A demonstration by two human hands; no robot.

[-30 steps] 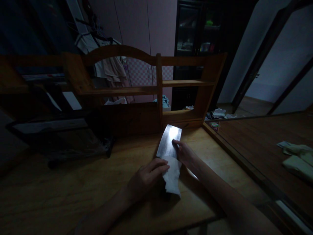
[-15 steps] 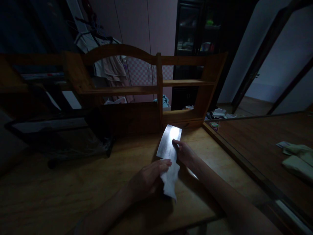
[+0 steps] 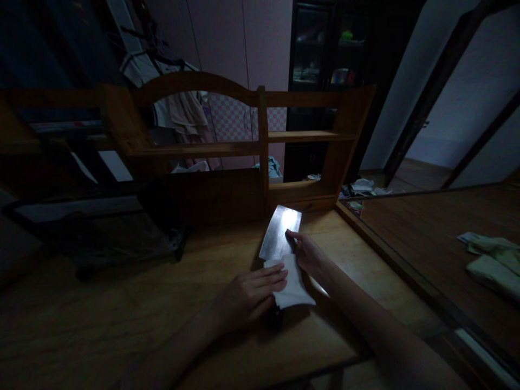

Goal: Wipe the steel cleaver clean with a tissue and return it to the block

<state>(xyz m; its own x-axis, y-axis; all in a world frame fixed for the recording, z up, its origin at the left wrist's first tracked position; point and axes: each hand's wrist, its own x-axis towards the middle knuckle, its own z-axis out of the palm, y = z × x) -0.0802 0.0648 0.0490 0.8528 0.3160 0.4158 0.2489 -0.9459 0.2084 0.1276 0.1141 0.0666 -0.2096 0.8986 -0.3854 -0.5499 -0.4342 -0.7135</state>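
Note:
A broad steel cleaver blade (image 3: 280,233) lies flat on the wooden desk (image 3: 122,319), its tip toward the shelf unit. My right hand (image 3: 309,254) rests on the blade's right edge, index finger stretched onto the metal. My left hand (image 3: 247,295) presses a white tissue (image 3: 290,281) flat over the handle end of the blade, fingers extended together on top of it. The knife's handle is hidden under the tissue and my left hand.
A wooden shelf unit (image 3: 260,141) stands at the desk's back. A dark object wrapped in plastic (image 3: 105,238) sits at the left. To the right is the wooden floor with pale cloths (image 3: 491,260). The room is very dim.
The tissue, hanging crumpled from my left fingers before, now lies spread flat on the blade under my left hand. My right hand and the cleaver stayed put.

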